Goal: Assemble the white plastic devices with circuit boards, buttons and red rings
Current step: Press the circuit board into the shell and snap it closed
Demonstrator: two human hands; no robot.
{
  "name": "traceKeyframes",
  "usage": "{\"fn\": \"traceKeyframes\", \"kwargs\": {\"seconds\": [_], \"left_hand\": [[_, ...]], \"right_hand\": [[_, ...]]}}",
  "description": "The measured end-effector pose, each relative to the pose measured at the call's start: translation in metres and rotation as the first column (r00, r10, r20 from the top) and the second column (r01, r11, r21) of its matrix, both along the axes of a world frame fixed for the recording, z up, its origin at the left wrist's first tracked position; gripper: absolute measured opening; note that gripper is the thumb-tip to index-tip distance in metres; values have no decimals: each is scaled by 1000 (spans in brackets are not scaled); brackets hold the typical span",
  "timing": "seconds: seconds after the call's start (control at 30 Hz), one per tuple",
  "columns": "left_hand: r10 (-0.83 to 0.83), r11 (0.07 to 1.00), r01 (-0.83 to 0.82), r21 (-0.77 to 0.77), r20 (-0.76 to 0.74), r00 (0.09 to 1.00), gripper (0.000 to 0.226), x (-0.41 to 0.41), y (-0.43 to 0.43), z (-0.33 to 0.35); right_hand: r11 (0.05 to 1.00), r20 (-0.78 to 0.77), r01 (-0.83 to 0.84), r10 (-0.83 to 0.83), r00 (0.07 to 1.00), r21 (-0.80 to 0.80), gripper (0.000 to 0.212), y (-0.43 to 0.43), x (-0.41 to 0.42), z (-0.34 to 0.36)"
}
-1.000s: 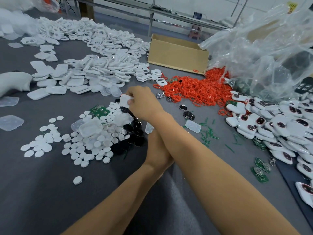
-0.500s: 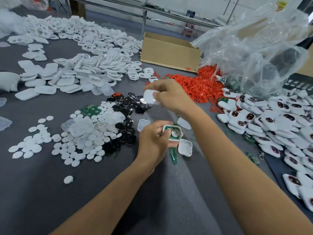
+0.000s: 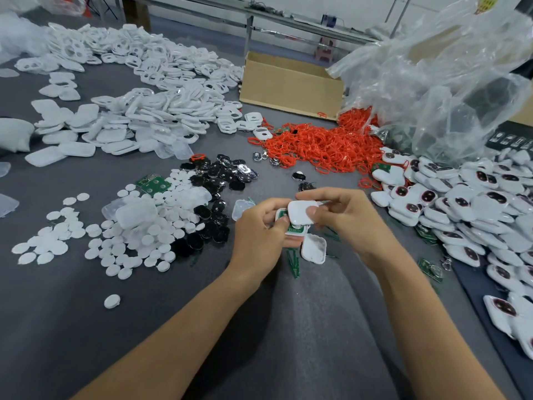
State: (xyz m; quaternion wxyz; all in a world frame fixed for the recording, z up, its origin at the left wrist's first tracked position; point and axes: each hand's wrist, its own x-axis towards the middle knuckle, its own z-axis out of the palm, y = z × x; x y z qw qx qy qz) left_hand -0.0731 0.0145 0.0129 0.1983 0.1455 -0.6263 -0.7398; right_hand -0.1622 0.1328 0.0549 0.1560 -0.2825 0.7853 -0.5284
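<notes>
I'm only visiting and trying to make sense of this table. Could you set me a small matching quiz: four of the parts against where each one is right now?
Things:
1. red rings
2. white discs
3. white cover
4. shell with green board

Places:
a. held in the left hand
b. heaped in front of the cardboard box
c. pinched by the right hand
d. spread out left of the black buttons

Pairs: 1-b, 2-d, 3-c, 4-a.
</notes>
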Motion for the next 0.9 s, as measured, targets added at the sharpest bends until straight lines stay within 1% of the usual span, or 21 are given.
{"fn": "traceKeyframes", "kwargs": {"seconds": [0.07, 0.17, 0.3, 0.43, 0.6, 0.77, 0.83, 0.9], "left_hand": [[0, 1000, 0, 9, -10, 1000, 30, 0, -1, 0], [-3, 1000, 3, 24, -10, 1000, 30, 0, -1, 0], [4, 1000, -4, 25, -7, 1000, 29, -1, -1, -1], [6, 1000, -6, 19, -2, 1000, 27, -2, -1, -2], [4, 1000, -4, -20, 3, 1000, 30, -2, -2, -5], [5, 1000, -5, 2, -6, 1000, 30, -1, -2, -5], [1, 1000, 0, 25, -4, 1000, 32, -1, -2, -4], [5, 999, -6, 41, 12, 1000, 33, -1, -1, -2]], "right_hand": [[999, -54, 43, -42, 998, 29, 25, 0, 1, -5], [998, -128, 47, -42, 991, 38, 29, 0, 4, -11], [997, -166, 67, -59, 984, 43, 34, -1, 8, -15], [995, -214, 57, -38, 976, 83, 37, -1, 9, -15], [990, -329, 70, -27, 944, 120, 41, -2, 16, -14], [984, -473, 47, 40, 880, 169, 44, -2, 20, -13], [973, -563, 28, 107, 820, 227, 38, -2, 20, -14], [954, -636, 19, 183, 750, 298, 36, -2, 20, -18]]}}
